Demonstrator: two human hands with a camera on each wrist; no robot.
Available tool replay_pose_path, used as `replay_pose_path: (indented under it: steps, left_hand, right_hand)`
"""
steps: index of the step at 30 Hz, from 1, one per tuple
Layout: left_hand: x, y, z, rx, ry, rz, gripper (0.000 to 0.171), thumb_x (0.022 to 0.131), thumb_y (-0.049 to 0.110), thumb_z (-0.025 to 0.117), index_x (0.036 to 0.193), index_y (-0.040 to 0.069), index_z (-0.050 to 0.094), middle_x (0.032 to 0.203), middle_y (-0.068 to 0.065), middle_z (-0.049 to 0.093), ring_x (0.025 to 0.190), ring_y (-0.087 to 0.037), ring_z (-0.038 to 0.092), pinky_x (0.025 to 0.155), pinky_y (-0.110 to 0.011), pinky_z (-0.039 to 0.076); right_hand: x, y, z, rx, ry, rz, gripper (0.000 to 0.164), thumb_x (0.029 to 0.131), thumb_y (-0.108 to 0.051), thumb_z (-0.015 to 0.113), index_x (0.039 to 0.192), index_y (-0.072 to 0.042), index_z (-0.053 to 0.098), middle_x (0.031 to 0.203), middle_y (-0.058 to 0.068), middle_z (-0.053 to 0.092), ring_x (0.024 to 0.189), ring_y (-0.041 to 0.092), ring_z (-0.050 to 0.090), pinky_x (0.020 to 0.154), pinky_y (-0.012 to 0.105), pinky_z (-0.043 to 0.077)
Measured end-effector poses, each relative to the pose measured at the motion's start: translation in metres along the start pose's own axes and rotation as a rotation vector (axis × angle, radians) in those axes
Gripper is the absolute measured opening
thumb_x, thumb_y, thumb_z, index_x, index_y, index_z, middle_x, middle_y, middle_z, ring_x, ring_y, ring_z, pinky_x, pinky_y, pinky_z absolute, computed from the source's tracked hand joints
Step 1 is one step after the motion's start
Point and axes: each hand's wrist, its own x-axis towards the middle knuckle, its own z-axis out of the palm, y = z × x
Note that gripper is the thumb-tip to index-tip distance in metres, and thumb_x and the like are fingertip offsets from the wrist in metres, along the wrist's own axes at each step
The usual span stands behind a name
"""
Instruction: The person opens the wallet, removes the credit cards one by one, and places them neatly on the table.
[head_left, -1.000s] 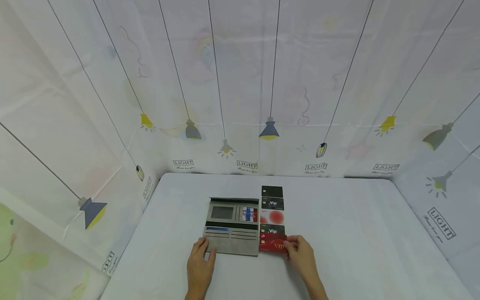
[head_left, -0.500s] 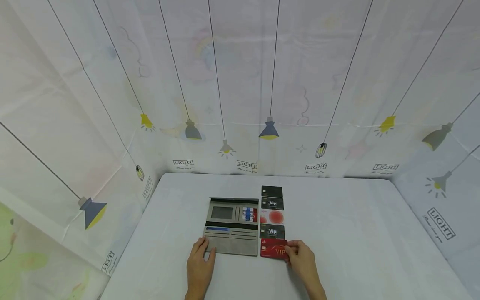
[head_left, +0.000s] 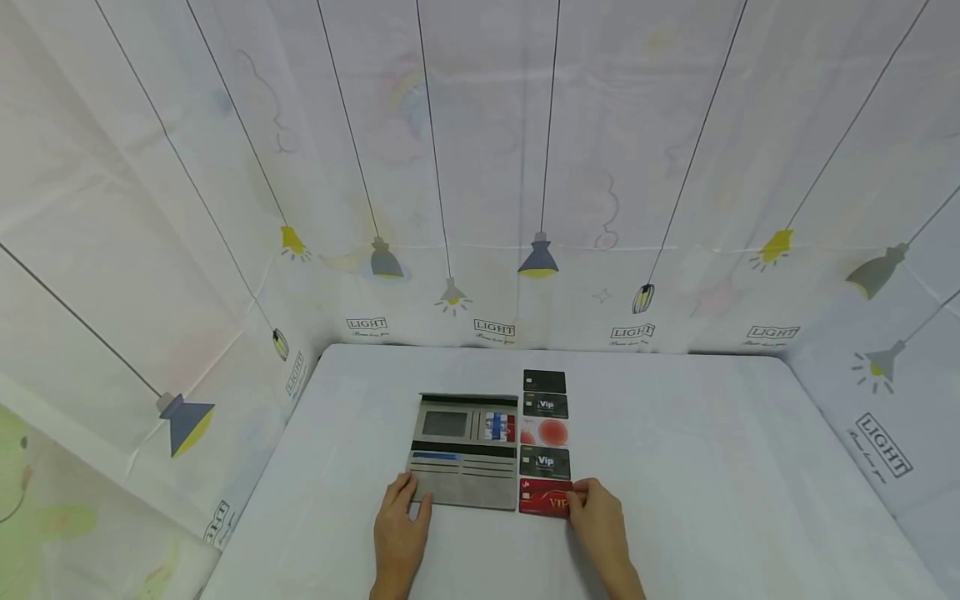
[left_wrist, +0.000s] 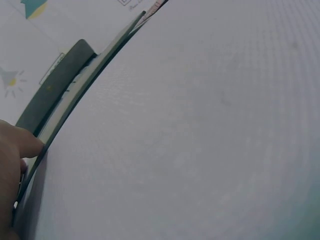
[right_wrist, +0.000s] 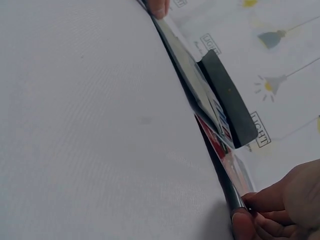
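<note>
Two hands rest at the near end of the layout. Leftmost, my left hand (head_left: 400, 525) lies on the near-left corner of the wallet (head_left: 483, 496), fingers extended along the side, thumb at the near edge. It presses rather than clenches, presumably so the wallet does not slide; whether a fingertip goes beneath, I cannot tell. The wallet lies unfolded on the table (head_left: 712, 475), slots upward, which leaves the blue card (head_left: 435, 456) in its slot visible.

Just right of the wallet, five cards form a column, far to near: black card (head_left: 543, 382), far Vip card (head_left: 545, 406), pink card (head_left: 544, 432), near Vip card (head_left: 545, 462), red card (head_left: 540, 497). All are face up, probably so each can be read at a glance. The red card sits nearest me, beside the wallet's near-right corner.

Rightmost, my right hand (head_left: 600, 517) pinches the red card by its right edge, likely to square it while leaving its face mostly uncovered.

Change: left hand and wallet hold position. One second ago the red card overlapped the near Vip card; now it lies clear below. Against half a second ago, it sits slightly further left and straighter.
</note>
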Motion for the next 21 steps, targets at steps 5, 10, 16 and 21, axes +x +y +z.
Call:
replay_pose_path:
  steps: [5, 10, 16, 21]
  left_hand:
    - [-0.0004, -0.0005, 0.0003, 0.006, 0.001, 0.003, 0.04, 0.08, 0.009, 0.083, 0.115, -0.007, 0.071, 0.124, -0.016, 0.069, 0.123, -0.035, 0.064, 0.102, -0.047, 0.054]
    - [0.0001, -0.0013, 0.0013, 0.007, 0.002, 0.004, 0.04, 0.08, 0.009, 0.083, 0.115, -0.006, 0.071, 0.125, -0.015, 0.069, 0.123, -0.035, 0.063, 0.102, -0.047, 0.053]
    - [0.0008, -0.0013, 0.0008, 0.002, -0.001, 0.012, 0.04, 0.081, 0.011, 0.082, 0.115, -0.006, 0.071, 0.125, -0.015, 0.069, 0.123, -0.035, 0.063, 0.102, -0.048, 0.053]
    - [0.0001, -0.0017, 0.0006, 0.005, -0.018, -0.005, 0.04, 0.082, 0.012, 0.082, 0.117, -0.006, 0.07, 0.126, -0.015, 0.068, 0.124, -0.034, 0.063, 0.103, -0.048, 0.053]
  right_hand:
    - [-0.0011, -0.0037, 0.0007, -0.026, 0.025, -0.019, 0.015, 0.092, -0.008, 0.066, 0.1, 0.005, 0.064, 0.076, 0.008, 0.065, 0.066, 0.015, 0.056, 0.053, 0.024, 0.044]
    - [-0.0005, -0.0052, 0.0011, -0.036, 0.02, -0.018, 0.016, 0.092, -0.007, 0.066, 0.101, 0.006, 0.063, 0.078, 0.01, 0.066, 0.067, 0.017, 0.057, 0.053, 0.026, 0.046]
    - [0.0, -0.0054, 0.0016, -0.049, 0.026, -0.014, 0.016, 0.093, -0.007, 0.066, 0.101, 0.006, 0.061, 0.082, 0.014, 0.067, 0.071, 0.019, 0.059, 0.056, 0.029, 0.049]
    - [-0.001, -0.0048, 0.0029, -0.064, 0.038, -0.021, 0.015, 0.092, -0.007, 0.067, 0.099, 0.005, 0.06, 0.08, 0.012, 0.064, 0.07, 0.019, 0.057, 0.056, 0.029, 0.047]
